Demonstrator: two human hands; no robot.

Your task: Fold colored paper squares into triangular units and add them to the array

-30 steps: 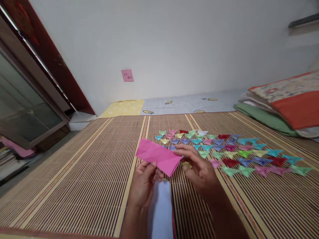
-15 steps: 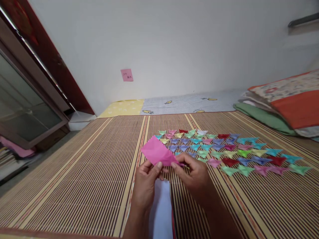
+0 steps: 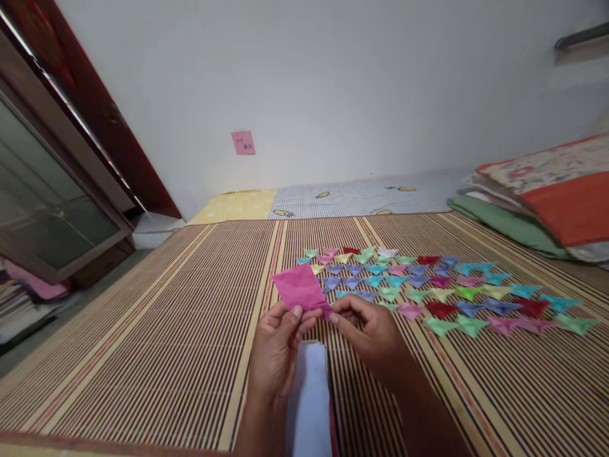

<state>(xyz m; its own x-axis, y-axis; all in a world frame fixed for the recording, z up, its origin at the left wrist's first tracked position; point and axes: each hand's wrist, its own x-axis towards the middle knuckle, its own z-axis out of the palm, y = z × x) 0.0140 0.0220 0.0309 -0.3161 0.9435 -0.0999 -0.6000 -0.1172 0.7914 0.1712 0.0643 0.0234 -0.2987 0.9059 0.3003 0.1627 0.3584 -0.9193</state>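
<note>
A bright pink sheet of origami paper [image 3: 299, 285], partly folded, is held up above the mat between both hands. My left hand [image 3: 278, 339] pinches its lower edge, thumb in front and fingers behind. At the paper's lower right corner, my right hand [image 3: 371, 330] grips a narrow folded part between thumb and forefinger. Just beyond and to the right lie rows of small folded paper pieces, among them a dark red one [image 3: 441, 309] and a light green one [image 3: 471, 325]. Below the hands is a white, flat, book-like thing [image 3: 310, 400], partly covered by the left forearm.
A striped bamboo mat [image 3: 157, 317] spreads under everything. Folded bedding with an orange and floral cover [image 3: 561, 203] and a green piece [image 3: 504, 225] lies at the right. A pink note [image 3: 243, 143] sticks to the wall. A glass-panelled cabinet [image 3: 52, 190] stands at left.
The pink paper has turned in the hands, its wide part now more upright and slightly further right. Both hands keep hold, with small finger shifts.
</note>
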